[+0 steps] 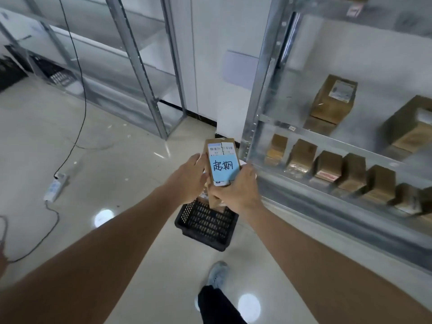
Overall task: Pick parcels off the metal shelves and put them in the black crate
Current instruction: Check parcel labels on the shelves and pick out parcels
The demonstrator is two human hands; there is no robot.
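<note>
Both hands [187, 176] [236, 188] hold a parcel [222, 160] above the black crate [205, 226].

Glossy pale floor tiles [131, 174] throw back round ceiling-light glare. A white wall [210, 43] runs behind, dark skirting at its foot. A black cable [79, 90] trails down to a white power strip [55, 187] lying on the floor at left.

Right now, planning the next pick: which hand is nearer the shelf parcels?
Right. The right hand holds the parcel on the side toward the shelf parcels; the left hand is on its far side.
</note>
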